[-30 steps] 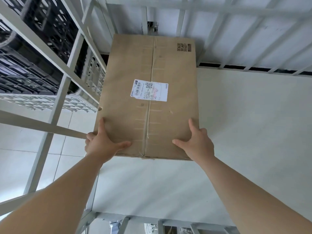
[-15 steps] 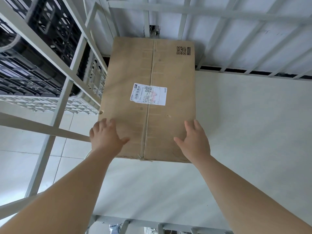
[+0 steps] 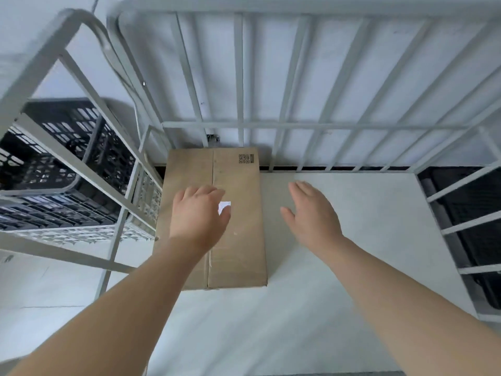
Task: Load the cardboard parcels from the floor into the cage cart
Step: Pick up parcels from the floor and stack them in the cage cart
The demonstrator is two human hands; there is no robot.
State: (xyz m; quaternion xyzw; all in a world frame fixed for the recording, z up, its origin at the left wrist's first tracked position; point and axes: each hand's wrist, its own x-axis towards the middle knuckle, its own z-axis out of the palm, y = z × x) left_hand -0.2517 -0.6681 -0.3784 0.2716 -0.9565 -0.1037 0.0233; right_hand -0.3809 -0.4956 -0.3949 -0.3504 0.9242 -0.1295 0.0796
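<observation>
A long brown cardboard parcel (image 3: pixel 238 240) lies flat on the white floor of the cage cart (image 3: pixel 352 267), pushed into the far left corner against the bars. It has a taped middle seam, a printed code near its far end and a white label mostly hidden by my left hand (image 3: pixel 199 215). That hand hovers above the parcel with fingers apart and holds nothing. My right hand (image 3: pixel 311 215) is open too, above the cart floor just right of the parcel.
White metal bars (image 3: pixel 238 77) wall the cart at the back, left and right. Black and white plastic crates (image 3: pixel 67 164) stand outside the left wall. A dark object (image 3: pixel 471 221) lies beyond the right bars. White tiled floor shows at lower left.
Both hands have let go of the parcel's near end and lifted off it. The view has pulled back and up, showing the whole cart; the parcel stays in the corner.
</observation>
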